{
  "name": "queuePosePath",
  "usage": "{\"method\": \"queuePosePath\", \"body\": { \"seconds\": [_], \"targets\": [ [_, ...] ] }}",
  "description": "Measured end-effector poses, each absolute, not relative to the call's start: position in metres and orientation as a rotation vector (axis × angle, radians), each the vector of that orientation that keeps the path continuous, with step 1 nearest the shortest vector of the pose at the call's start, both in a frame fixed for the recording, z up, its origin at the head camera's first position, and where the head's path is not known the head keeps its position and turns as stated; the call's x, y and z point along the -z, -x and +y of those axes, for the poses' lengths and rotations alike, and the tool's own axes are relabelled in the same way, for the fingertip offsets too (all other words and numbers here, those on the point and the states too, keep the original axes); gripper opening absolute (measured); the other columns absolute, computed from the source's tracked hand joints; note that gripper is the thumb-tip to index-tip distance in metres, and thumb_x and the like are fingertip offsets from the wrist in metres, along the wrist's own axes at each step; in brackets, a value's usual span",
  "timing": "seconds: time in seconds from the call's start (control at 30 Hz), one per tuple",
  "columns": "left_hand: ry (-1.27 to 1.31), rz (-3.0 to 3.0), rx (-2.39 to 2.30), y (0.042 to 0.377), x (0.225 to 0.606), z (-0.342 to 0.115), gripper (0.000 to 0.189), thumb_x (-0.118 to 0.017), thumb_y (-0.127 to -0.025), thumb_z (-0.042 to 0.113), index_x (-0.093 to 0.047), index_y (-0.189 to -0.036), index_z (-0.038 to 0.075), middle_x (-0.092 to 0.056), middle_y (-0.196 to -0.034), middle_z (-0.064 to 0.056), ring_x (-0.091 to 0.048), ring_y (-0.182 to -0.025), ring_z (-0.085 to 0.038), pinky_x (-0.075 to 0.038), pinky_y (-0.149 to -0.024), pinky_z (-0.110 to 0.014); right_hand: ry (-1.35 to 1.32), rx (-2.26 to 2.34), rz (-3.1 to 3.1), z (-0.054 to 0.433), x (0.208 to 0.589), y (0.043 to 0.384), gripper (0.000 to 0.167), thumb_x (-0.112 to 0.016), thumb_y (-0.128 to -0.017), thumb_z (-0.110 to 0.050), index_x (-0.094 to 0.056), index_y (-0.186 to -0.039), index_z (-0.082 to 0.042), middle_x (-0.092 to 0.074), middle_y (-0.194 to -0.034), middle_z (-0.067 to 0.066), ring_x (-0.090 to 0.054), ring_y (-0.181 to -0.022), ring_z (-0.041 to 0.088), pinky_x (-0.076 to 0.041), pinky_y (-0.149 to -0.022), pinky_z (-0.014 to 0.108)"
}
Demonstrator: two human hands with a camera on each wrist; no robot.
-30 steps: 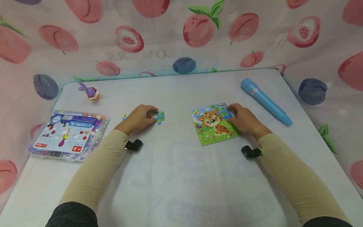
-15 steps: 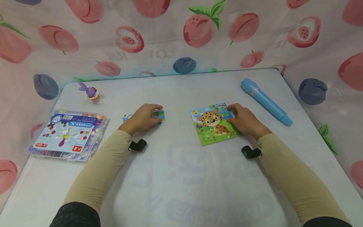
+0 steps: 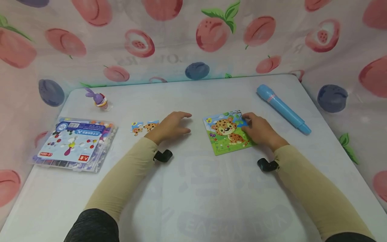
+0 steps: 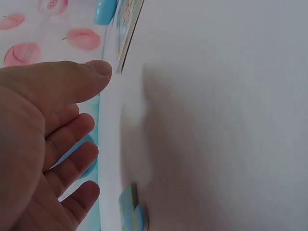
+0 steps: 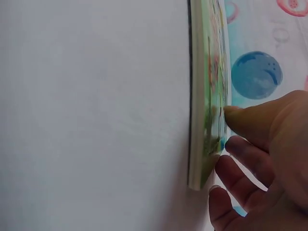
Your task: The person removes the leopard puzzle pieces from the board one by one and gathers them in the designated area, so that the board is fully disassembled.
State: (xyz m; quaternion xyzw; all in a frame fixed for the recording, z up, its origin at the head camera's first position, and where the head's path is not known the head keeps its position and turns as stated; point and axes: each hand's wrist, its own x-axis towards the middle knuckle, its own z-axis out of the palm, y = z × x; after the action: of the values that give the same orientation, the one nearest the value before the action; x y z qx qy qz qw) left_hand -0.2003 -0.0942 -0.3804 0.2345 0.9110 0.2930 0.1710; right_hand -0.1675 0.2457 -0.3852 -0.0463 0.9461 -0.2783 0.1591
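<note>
Fingers spread, with nothing held, my left hand (image 3: 170, 127) hovers between the loose jigsaw pieces and the leopard jigsaw puzzle. Two loose pieces, a left one (image 3: 137, 128) and a right one (image 3: 150, 126), show blue and leopard print beside that hand. Another blue-green piece (image 4: 129, 207) lies low in the left wrist view; the hand covers its place in the head view. The square leopard puzzle (image 3: 228, 132) lies flat on the table. My right hand (image 3: 261, 128) holds its right edge, thumb (image 5: 240, 115) on the top face and fingers along the side.
A blue microphone-shaped tube (image 3: 284, 109) lies at the back right of the white table (image 3: 193, 188). At the left sits a clear compartment box (image 3: 74, 144) of molecule-model parts, with a small purple rabbit figure (image 3: 99, 98) behind it. A peach-print cloth (image 3: 169, 37) hangs behind.
My left hand has moved right, away from the loose pieces, with its fingers opening out. The two leopard-print pieces it covered now show. My right hand and the puzzle stay put.
</note>
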Motion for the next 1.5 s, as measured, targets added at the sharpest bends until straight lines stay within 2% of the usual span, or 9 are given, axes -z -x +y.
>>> {"method": "queuePosePath", "body": {
  "seconds": [0.3, 0.7, 0.9, 1.17, 1.5],
  "targets": [
    [-0.721, 2.540, -0.832, 0.193, 0.390, -0.072, 0.058, -0.072, -0.092, 0.020, -0.052, -0.144, 0.006, -0.053, -0.144, -0.008, -0.046, -0.133, -0.024, -0.034, -0.112, -0.037, 0.208, 0.773, 2.695, 0.242, 0.388, 0.159, 0.069, -0.064, -0.098, -0.036, -0.037, -0.150, 0.000, -0.041, -0.146, 0.030, -0.035, -0.136, 0.045, -0.028, -0.112, 0.060],
    [-0.843, 2.531, -0.751, 0.191, 0.395, -0.052, 0.055, -0.074, -0.091, 0.020, -0.056, -0.140, 0.003, -0.056, -0.142, -0.010, -0.043, -0.137, -0.027, -0.029, -0.115, -0.035, 0.263, 0.736, 2.707, 0.242, 0.388, 0.150, 0.076, -0.070, -0.093, -0.039, -0.039, -0.149, 0.002, -0.043, -0.145, 0.027, -0.033, -0.136, 0.046, -0.027, -0.112, 0.060],
    [-0.847, 2.552, -0.723, 0.190, 0.396, -0.047, 0.057, -0.074, -0.092, 0.023, -0.055, -0.142, 0.004, -0.055, -0.143, -0.010, -0.042, -0.137, -0.028, -0.029, -0.116, -0.036, 0.260, 0.708, 2.713, 0.243, 0.386, 0.147, 0.076, -0.072, -0.092, -0.039, -0.040, -0.149, 0.000, -0.044, -0.145, 0.027, -0.032, -0.136, 0.046, -0.027, -0.111, 0.061],
    [-0.842, 2.580, -0.696, 0.191, 0.395, -0.044, 0.058, -0.074, -0.092, 0.025, -0.054, -0.143, 0.006, -0.054, -0.144, -0.010, -0.041, -0.137, -0.028, -0.029, -0.115, -0.039, 0.269, 0.702, 2.720, 0.241, 0.385, 0.143, 0.063, -0.070, -0.095, -0.031, -0.046, -0.147, -0.003, -0.047, -0.144, 0.026, -0.028, -0.138, 0.047, -0.026, -0.110, 0.063],
    [-0.814, 2.604, -0.680, 0.187, 0.393, -0.043, 0.062, -0.073, -0.092, 0.026, -0.050, -0.146, 0.007, -0.050, -0.148, -0.010, -0.038, -0.140, -0.029, -0.027, -0.116, -0.041, 0.323, 0.727, 2.699, 0.236, 0.383, 0.142, 0.059, -0.069, -0.096, -0.021, -0.047, -0.147, -0.002, -0.045, -0.146, 0.026, -0.033, -0.138, 0.044, -0.026, -0.113, 0.058]
  ]
}}
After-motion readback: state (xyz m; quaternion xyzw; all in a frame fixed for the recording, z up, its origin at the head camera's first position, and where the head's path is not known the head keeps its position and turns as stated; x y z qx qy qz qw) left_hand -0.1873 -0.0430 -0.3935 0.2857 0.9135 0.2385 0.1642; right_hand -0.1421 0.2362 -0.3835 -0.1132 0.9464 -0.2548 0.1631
